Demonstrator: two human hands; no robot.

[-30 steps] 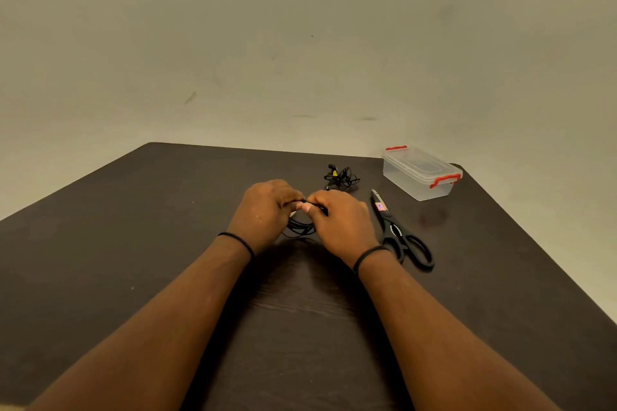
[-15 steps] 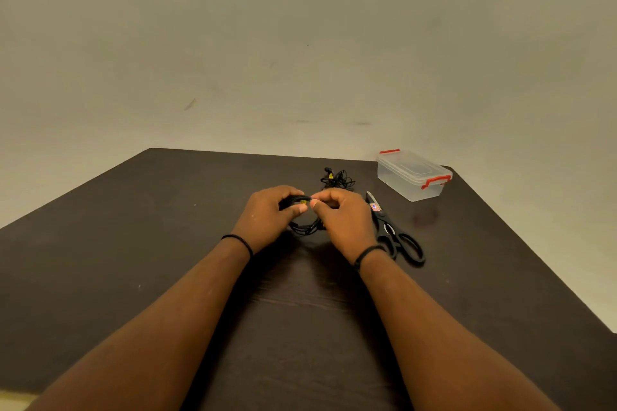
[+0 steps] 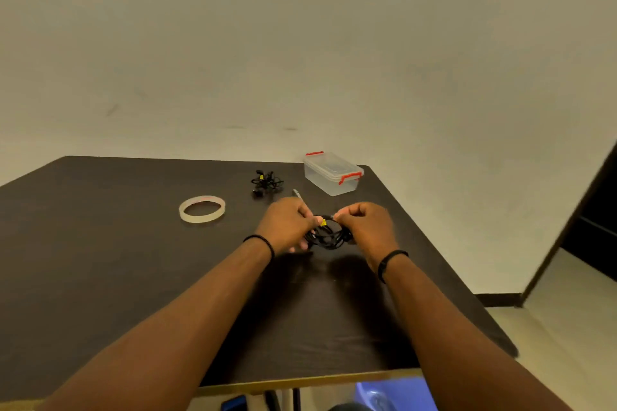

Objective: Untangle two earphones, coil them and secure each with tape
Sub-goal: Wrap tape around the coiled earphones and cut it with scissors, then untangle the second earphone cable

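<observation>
1. Held above the dark table (image 3: 100,260), toward its right half: a coiled black earphone (image 3: 329,237), caught between both hands.
2. Left hand (image 3: 287,227): fingers curled, pinching the coil's upper left part, right by a small yellow tag (image 3: 323,222) on the cable.
3. Right hand (image 3: 365,227): fingers curled likewise, pinching the top of the coil just right of that tag; fingertips of the two hands near each other, not quite touching.
4. Loops of the coil hung below and between the hands; whether resting on the table or clear of it could not be told.
5. Worn on each wrist: a thin black band.
6. Farther back on the table: the second earphone (image 3: 265,182), a loose black tangle, well apart from the hands.
7. To the left of the hands, lying flat: a roll of clear tape (image 3: 202,208).
8. Near the far right corner: a clear plastic box (image 3: 332,175) with red clips, lid on.
9. Poking out just behind the left hand: a pale narrow tip (image 3: 297,193), the rest hidden, too little seen to name.
</observation>
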